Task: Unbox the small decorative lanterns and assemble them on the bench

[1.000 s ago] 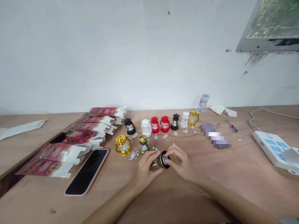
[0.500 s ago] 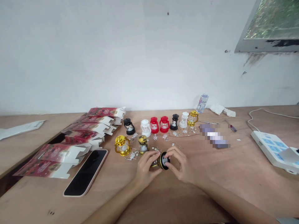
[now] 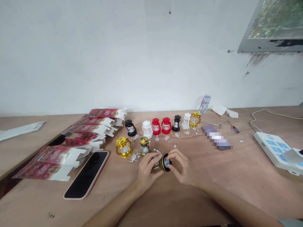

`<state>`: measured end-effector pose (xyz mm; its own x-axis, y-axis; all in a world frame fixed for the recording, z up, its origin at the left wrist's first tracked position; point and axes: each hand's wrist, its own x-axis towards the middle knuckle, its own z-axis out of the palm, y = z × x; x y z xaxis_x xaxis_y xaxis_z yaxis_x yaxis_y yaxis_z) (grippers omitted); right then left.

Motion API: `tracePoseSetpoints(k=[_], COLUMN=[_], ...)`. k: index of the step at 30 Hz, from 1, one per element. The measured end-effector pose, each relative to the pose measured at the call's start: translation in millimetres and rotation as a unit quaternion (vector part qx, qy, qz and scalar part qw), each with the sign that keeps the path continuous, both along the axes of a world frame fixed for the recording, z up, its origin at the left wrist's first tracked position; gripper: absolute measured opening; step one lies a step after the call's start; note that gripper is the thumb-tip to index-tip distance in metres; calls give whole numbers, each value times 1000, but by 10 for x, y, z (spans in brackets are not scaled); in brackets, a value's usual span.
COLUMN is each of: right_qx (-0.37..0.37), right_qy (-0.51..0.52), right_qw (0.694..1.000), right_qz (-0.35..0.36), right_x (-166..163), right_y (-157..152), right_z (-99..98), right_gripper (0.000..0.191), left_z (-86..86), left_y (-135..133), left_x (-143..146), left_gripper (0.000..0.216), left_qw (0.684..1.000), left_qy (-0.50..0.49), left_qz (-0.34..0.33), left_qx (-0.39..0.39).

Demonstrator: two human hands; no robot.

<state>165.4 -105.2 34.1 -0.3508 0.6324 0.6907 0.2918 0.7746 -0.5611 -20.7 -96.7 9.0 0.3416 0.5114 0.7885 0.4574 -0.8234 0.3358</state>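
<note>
A small black-and-gold lantern (image 3: 164, 162) lies tilted on its side between my two hands, its round underside turned to the right. My left hand (image 3: 147, 168) is closed around its body. With thumb and fingertips, my right hand (image 3: 181, 167) grips the base; whether a small part is pinched there too, I cannot tell. Just behind my left hand stands another black-and-gold lantern (image 3: 144, 147). Left of that is a shiny gold lantern (image 3: 123, 147). Small white pieces and bent wires (image 3: 134, 156) lie around them.
Along the back stand several lanterns, including a red one (image 3: 166, 126) and a white one (image 3: 147, 130). Flattened red boxes (image 3: 59, 154) and a phone (image 3: 87, 175) lie left. On the right are a blurred purple item (image 3: 216, 137), a screwdriver (image 3: 235, 129) and a power strip (image 3: 274, 148).
The view has shifted very slightly. Both hands keep nearly the same hold on the lantern; nothing on the table has visibly moved.
</note>
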Motion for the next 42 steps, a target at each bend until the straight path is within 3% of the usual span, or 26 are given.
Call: tracePoseSetpoints(k=[26, 42], right_qx=[-83, -3], right_qy=[70, 47], right_qw=[994, 998], right_qz=[-10, -39], right_x=[-54, -64], right_y=[-3, 6], right_z=[-116, -120], right_gripper=[12, 10], left_z=[-44, -4], left_y=[3, 15], left_x=[8, -9], left_gripper=[43, 43], left_qw=[1000, 999], left_qy=[-2, 5], left_qz=[13, 28], left_qx=[12, 15])
